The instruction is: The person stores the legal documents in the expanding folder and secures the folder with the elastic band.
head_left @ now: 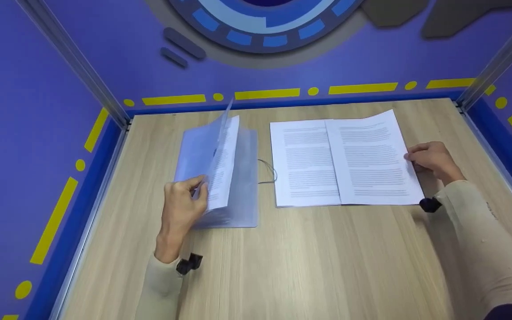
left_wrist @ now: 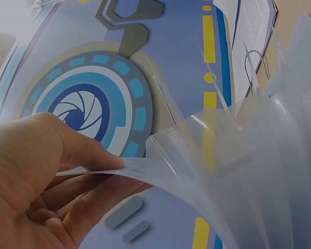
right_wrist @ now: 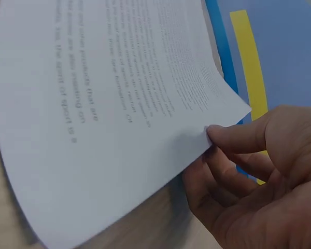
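On the left of the table lies an opened clear plastic folder (head_left: 242, 178) with several transparent leaves, fanned upright in the left wrist view. My left hand (head_left: 182, 206) pinches the edge of a plastic leaf (left_wrist: 160, 179) between thumb and fingers. A printed sheet (head_left: 225, 173) stands tilted among the leaves. To the right, printed pages (head_left: 309, 164) lie spread side by side. The right-hand page (head_left: 371, 164) is held at its outer edge by my right hand (head_left: 434, 160), thumb on top and fingers beneath. Its far corner curls up off the table.
A thin dark cord (head_left: 275, 173) loops between the folder and the printed pages. The wooden table (head_left: 309, 258) is bounded by blue patterned panels (head_left: 265, 75) at the back and sides, with metal rails (head_left: 78, 240) along the side edges.
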A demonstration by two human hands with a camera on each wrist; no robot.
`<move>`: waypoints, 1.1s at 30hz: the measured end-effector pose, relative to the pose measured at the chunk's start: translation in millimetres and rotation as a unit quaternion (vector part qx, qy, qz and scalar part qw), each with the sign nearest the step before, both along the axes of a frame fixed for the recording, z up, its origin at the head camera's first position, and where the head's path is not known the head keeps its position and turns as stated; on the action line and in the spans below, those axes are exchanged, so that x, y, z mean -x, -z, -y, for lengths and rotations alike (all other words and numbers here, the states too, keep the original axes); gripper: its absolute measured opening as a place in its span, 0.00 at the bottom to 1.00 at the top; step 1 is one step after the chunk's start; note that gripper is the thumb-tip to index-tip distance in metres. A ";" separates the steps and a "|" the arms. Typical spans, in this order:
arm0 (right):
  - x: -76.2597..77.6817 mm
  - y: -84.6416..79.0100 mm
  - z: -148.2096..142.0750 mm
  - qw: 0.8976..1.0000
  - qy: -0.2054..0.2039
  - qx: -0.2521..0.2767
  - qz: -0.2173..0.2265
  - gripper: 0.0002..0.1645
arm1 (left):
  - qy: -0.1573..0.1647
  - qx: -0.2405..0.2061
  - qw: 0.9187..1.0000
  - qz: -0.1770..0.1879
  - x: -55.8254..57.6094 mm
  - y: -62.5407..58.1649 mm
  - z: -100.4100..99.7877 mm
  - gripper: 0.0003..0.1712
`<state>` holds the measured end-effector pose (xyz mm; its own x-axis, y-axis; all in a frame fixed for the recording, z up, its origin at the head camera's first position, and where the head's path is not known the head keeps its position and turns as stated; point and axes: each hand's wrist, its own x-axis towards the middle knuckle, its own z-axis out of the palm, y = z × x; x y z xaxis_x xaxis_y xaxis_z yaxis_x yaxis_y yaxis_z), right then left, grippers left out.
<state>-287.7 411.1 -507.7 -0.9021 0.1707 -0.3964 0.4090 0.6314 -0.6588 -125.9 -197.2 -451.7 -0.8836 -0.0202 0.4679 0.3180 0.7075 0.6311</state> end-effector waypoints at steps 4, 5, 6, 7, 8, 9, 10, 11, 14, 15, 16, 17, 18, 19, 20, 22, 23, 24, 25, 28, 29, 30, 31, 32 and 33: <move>-1.4 -4.5 -4.9 1.000 0.007 0.021 0.007 0.30 | -0.001 -0.004 1.000 0.001 -0.6 -1.2 -0.4 0.12; -1.9 -5.5 -5.9 1.000 0.009 0.025 0.008 0.30 | -0.002 -0.005 1.000 0.002 -0.6 -1.3 -0.4 0.12; -2.2 -6.3 -6.9 0.999 0.011 0.030 0.007 0.31 | -0.002 -0.005 1.000 0.002 -0.6 -1.4 -0.4 0.12; -2.5 -7.1 -7.8 0.999 0.012 0.036 0.007 0.31 | -0.003 -0.006 1.000 0.003 -0.8 -1.5 -0.5 0.12; -3.0 -7.5 -8.8 0.999 0.012 0.044 0.007 0.32 | -0.003 -0.007 1.000 0.004 -0.8 -1.5 -0.6 0.12; -3.4 -8.0 -9.7 0.999 0.012 0.052 0.006 0.32 | -0.003 -0.007 1.000 0.005 -0.9 -1.6 -0.7 0.12; -3.9 -8.4 -10.4 0.998 0.012 0.059 0.007 0.33 | -0.003 -0.007 1.000 0.007 -0.9 -1.6 -0.8 0.12; -4.4 -8.8 -11.0 0.998 0.012 0.067 0.006 0.33 | -0.003 -0.007 1.000 0.008 -0.9 -1.6 -1.0 0.12; -6.0 -11.1 -11.7 0.997 0.010 0.082 0.010 0.34 | -0.004 -0.008 1.000 0.009 -0.5 -1.5 -1.4 0.12; -6.3 -12.3 -11.5 0.996 0.009 0.085 0.011 0.34 | -0.004 -0.008 1.000 0.008 -0.4 -1.3 -1.5 0.12; -6.6 -13.6 -11.4 0.996 0.010 0.091 0.010 0.29 | -0.004 -0.008 1.000 0.007 -0.2 -1.0 -1.4 0.12; -7.1 -15.0 -11.0 0.995 0.010 0.098 0.009 0.24 | -0.004 -0.007 1.000 0.006 -0.1 -0.7 -1.3 0.12; -7.5 -16.2 -10.7 0.994 0.010 0.105 0.008 0.18 | -0.004 -0.006 1.000 0.004 -0.1 -0.5 -1.2 0.12; -7.9 -17.3 -10.2 0.994 0.009 0.112 0.007 0.17 | -0.004 -0.006 1.000 0.003 -0.1 -0.2 -1.1 0.12; -8.3 -18.5 -9.8 0.993 0.008 0.118 0.008 0.16 | -0.005 -0.006 1.000 0.002 0.0 0.0 -1.1 0.12; -8.9 -21.1 -8.3 0.991 0.008 0.133 0.008 0.14 | -0.006 -0.004 1.000 0.002 -0.2 0.4 -0.6 0.13; -9.1 -22.2 -7.1 0.990 0.008 0.140 0.009 0.18 | -0.007 -0.005 1.000 0.003 -0.3 0.4 -0.4 0.13; -8.9 -23.3 -6.1 0.989 0.006 0.148 0.010 0.21 | -0.008 -0.005 1.000 0.004 -0.3 0.4 -0.2 0.13; -9.0 -24.5 -4.7 0.987 0.005 0.158 0.011 0.22 | -0.009 -0.005 1.000 0.004 -0.3 0.3 0.1 0.13; -9.8 -27.0 0.2 0.981 0.000 0.192 0.008 0.12 | -0.011 -0.006 1.000 0.005 0.1 0.3 0.8 0.13; -10.4 -27.5 2.3 0.980 -0.002 0.199 0.006 0.09 | -0.011 -0.007 1.000 0.005 0.2 0.2 1.0 0.13; -11.1 -28.0 4.7 0.979 -0.006 0.204 0.004 0.09 | -0.010 -0.008 1.000 0.004 0.2 0.0 1.0 0.13; -12.0 -28.5 7.4 0.978 -0.008 0.209 0.002 0.11 | -0.010 -0.009 1.000 0.004 0.1 -0.1 1.1 0.13; -12.7 -28.9 10.1 0.977 -0.009 0.212 0.000 0.13 | -0.009 -0.009 1.000 0.004 0.0 -0.2 1.1 0.13; -13.4 -29.2 12.8 0.976 -0.012 0.218 0.000 0.15 | -0.008 -0.009 1.000 0.003 -0.4 -0.6 1.1 0.13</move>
